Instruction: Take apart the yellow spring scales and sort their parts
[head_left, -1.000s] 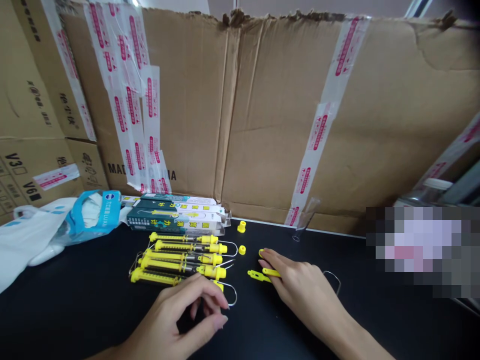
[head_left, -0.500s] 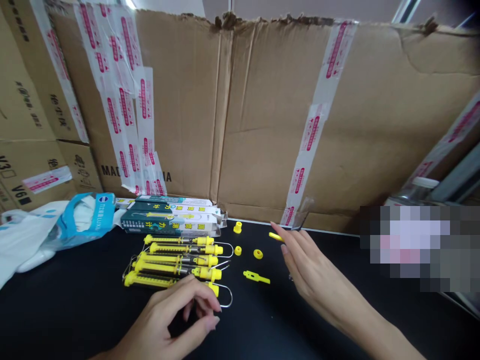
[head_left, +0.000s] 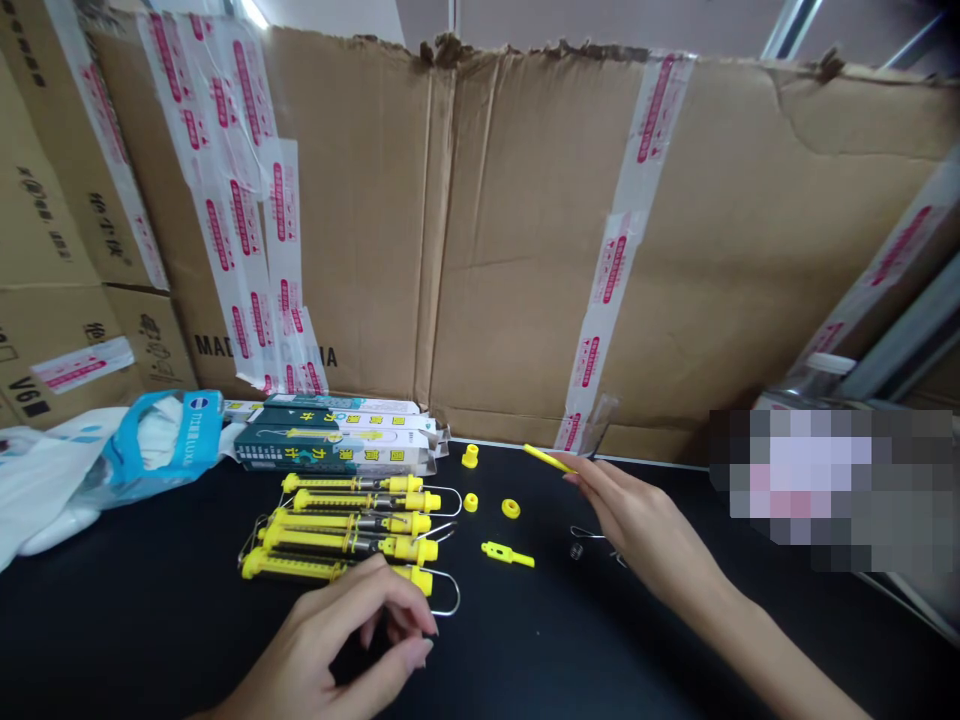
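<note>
Several yellow spring scales point(head_left: 345, 525) lie side by side on the black table point(head_left: 150, 620). My left hand point(head_left: 352, 640) rests curled at the near end of the row, fingertips pinched by the nearest scale's wire hook point(head_left: 448, 595); whether it holds anything I cannot make out. My right hand point(head_left: 637, 520) is raised above the table and pinches a thin yellow rod point(head_left: 547, 458) by the clear tube point(head_left: 596, 425) leaning on the cardboard. Loose yellow caps point(head_left: 470, 456) point(head_left: 470, 502), a yellow ring point(head_left: 511, 509), a yellow tab piece point(head_left: 508, 553) and a wire hook point(head_left: 592, 540) lie between the hands.
Flat printed boxes point(head_left: 337, 445) are stacked behind the scales. A white and blue plastic bag point(head_left: 112, 460) lies at the left. A taped cardboard wall point(head_left: 525, 250) closes off the back, with more cartons point(head_left: 52, 250) at the left. A blurred patch covers the right.
My right hand lifted the thin yellow rod from beside the tab piece and carried it back towards the clear tube, uncovering the ring and wire hook. My left hand stayed in place.
</note>
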